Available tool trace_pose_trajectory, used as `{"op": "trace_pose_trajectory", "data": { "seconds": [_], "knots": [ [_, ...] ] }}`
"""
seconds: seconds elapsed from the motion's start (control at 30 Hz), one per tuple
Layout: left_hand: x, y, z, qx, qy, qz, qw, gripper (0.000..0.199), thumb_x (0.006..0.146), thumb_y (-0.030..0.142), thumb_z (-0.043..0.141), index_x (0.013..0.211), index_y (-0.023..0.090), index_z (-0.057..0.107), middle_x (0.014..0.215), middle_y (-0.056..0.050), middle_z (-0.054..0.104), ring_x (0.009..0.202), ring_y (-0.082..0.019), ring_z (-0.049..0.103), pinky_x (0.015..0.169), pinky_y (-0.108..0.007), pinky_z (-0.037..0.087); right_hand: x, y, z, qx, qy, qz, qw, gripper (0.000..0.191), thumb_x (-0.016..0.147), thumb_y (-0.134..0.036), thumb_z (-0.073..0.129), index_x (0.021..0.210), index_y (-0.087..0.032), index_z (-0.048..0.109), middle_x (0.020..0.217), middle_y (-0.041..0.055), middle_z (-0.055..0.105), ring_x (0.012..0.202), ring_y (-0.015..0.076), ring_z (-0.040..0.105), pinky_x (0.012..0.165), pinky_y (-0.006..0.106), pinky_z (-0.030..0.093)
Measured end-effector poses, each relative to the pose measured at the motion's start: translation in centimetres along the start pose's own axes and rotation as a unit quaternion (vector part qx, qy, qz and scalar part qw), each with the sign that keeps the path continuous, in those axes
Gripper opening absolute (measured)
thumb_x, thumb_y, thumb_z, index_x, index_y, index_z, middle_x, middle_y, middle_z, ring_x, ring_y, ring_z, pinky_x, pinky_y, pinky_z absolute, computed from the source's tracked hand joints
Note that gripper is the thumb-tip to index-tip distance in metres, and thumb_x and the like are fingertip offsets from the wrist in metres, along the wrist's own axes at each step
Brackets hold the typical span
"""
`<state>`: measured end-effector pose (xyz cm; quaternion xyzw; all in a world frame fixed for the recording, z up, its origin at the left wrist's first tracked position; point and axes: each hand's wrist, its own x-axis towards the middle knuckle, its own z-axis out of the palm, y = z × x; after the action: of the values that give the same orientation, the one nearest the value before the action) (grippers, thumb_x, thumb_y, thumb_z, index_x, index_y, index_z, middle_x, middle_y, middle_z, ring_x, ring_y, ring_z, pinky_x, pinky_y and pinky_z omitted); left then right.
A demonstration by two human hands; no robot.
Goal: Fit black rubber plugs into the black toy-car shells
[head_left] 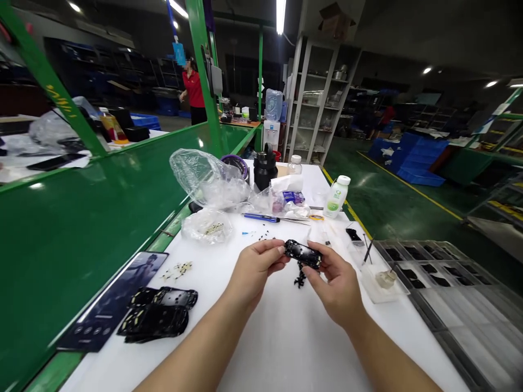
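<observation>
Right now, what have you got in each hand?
Left hand and right hand pinching black plastic part at its ends. Small black pieces directly below it.

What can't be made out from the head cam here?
Head view:
Underside of the black plastic part: hidden by the fingers of the left hand and right hand.
Small black pieces below it: too small to identify.
Crumpled clear plastic bag: contents blurred by glare.
White bottle: label too small to read.
</observation>
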<state>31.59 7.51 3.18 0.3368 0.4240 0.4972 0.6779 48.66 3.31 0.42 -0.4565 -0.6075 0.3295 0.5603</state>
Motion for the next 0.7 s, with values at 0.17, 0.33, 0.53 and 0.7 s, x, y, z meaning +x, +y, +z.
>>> {"op": "trace_pose_trajectory", "data": {
  "seconds": [0.17, 0.33, 0.53, 0.7],
  "knots": [
    [-0.36, -0.09, 0.08, 0.028, 0.011, 0.016, 0.999, 0.023, 0.068, 0.025, 0.078, 0.086, 0.012, 0.072, 0.072, -0.006, 0.073, 0.070, -0.014, 0.066, 0.072, -0.027, 0.050, 0.32, 0.19, -0.19, -0.011, -0.002, 0.001, 1.000, 0.040, 0.083, -0.024, 0.068, 0.122, -0.028, 0.060, 0.106, 0.0040, 0.067, 0.092, 0.0192, 0.064, 0.081, 0.031, 0.056],
    [-0.53, 0.15, 0.33, 0.071, 0.025, 0.033, 0.997, 0.028, 0.070, 0.028, 0.077, 0.093, 0.012, 0.070, 0.074, -0.007, 0.073, 0.075, -0.017, 0.067, 0.073, -0.029, 0.050, 0.39, 0.34, -0.33, -0.015, -0.004, 0.006, 1.000, 0.040, 0.083, -0.024, 0.068, 0.122, -0.026, 0.060, 0.100, 0.0035, 0.067, 0.086, 0.0180, 0.063, 0.078, 0.031, 0.056],
    [-0.48, 0.26, 0.12, 0.070, 0.003, 0.018, 0.997, 0.038, 0.073, 0.031, 0.075, 0.105, 0.014, 0.068, 0.077, -0.006, 0.073, 0.075, -0.017, 0.068, 0.076, -0.030, 0.049, 0.42, 0.17, -0.36, -0.030, -0.001, 0.001, 1.000, 0.041, 0.083, -0.025, 0.067, 0.123, -0.024, 0.060, 0.099, 0.0046, 0.068, 0.086, 0.0192, 0.063, 0.077, 0.033, 0.056],
    [-0.40, 0.11, -0.14, 0.054, -0.019, 0.001, 0.998, 0.032, 0.072, 0.030, 0.076, 0.099, 0.014, 0.071, 0.076, -0.005, 0.072, 0.075, -0.016, 0.067, 0.078, -0.030, 0.049, 0.48, 0.01, -0.57, -0.037, 0.002, -0.011, 0.999, 0.039, 0.082, -0.024, 0.067, 0.121, -0.022, 0.061, 0.097, 0.0048, 0.068, 0.083, 0.0191, 0.063, 0.076, 0.033, 0.056]
  ]
}}
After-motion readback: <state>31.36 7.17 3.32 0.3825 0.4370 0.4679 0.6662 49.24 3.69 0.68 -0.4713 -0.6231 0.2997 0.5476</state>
